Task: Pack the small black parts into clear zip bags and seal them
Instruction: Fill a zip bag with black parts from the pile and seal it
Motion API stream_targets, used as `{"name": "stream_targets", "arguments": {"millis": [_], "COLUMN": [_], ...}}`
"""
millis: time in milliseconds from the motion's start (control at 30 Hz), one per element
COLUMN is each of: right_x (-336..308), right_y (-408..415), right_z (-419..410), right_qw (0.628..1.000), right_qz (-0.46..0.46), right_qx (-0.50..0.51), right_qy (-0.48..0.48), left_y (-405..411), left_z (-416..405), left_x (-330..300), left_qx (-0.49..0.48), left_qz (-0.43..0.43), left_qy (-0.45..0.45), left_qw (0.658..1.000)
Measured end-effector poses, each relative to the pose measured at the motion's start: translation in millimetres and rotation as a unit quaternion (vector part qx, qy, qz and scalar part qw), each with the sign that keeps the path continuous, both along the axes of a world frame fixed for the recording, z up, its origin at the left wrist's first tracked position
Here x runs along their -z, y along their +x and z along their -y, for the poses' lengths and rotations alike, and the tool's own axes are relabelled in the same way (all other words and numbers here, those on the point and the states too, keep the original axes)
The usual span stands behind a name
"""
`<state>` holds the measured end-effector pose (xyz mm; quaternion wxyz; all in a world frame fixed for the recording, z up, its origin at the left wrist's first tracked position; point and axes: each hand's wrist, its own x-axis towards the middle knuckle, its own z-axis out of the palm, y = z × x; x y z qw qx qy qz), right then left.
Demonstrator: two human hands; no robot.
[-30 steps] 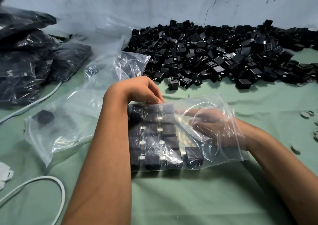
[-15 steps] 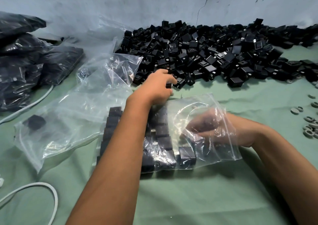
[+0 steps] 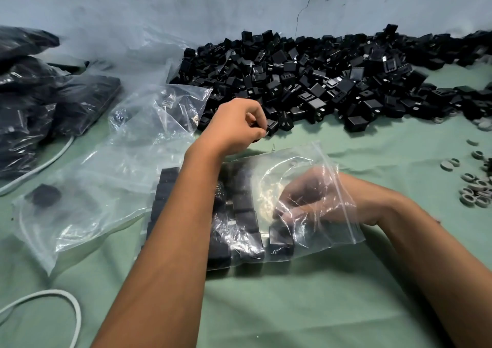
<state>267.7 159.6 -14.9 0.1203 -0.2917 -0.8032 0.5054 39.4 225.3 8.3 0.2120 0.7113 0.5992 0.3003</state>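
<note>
- Clear plastic is lying on the green desk (image 3: 306,307): the zip bag (image 3: 298,201), partly filled with rows of black parts; the right hand (image 3: 306,201) is reaching inside, fingers curled, apparently arranging them; any hold is unclear.
- The left hand (image 3: 234,126) is pinching one part at the edge of the loose pile (image 3: 332,81), likely next for the bag.

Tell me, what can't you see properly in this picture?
Head view only:
- The right hand is inside the zip bag; crinkly plastic blurs its fingers.
- The left hand covers whatever black part it pinches.
- The left forearm hides some packed rows.
- The grey rings are cut off by the right edge.
</note>
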Motion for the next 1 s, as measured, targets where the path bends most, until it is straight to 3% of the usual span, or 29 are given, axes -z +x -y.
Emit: {"name": "stream_targets", "arguments": {"millis": [167,233,300,367,533,633,733,900,1000], "right_x": [6.4,12.6,15.7,13.4,16.9,20.8,20.1,23.4,14.9], "right_y": [27.5,37.3,40.7,38.4,24.0,25.3,35.6,48.4,44.5], "right_z": [-18.3,-25.3,-27.9,-26.4,-23.8,-27.0,-33.6,-35.8,-26.7], "right_qw": [0.987,0.959,0.920,0.906,0.901,0.872,0.855,0.909,0.943], "right_qz": [-0.017,-0.070,-0.164,-0.217,-0.244,-0.287,-0.274,-0.099,-0.109], "right_qx": [0.152,0.267,0.356,0.358,0.329,0.385,0.441,0.394,0.292], "right_qy": [-0.043,-0.061,-0.016,0.058,0.143,0.097,-0.009,-0.094,-0.115], "left_y": [16.7,28.7,42.3,57.5,83.0,82.8,74.8,62.4,55.9], "left_z": [10.5,12.5,13.1,14.6,18.3,19.3,17.4,18.7,18.1], "left_x": [-12.8,-12.0,-10.7,-9.5,-4.7,-5.8,-7.7,-6.5,-9.7], "left_qx": [0.109,0.100,0.066,0.041,0.018,0.015,0.068,0.167,0.192], "left_qz": [0.114,0.111,0.097,0.101,0.098,0.080,0.010,-0.086,-0.090], "left_qy": [-0.065,-0.072,-0.069,-0.062,-0.060,-0.056,-0.027,-0.104,-0.067], "left_qw": [0.985,0.986,0.991,0.992,0.993,0.995,0.997,0.977,0.975]}}
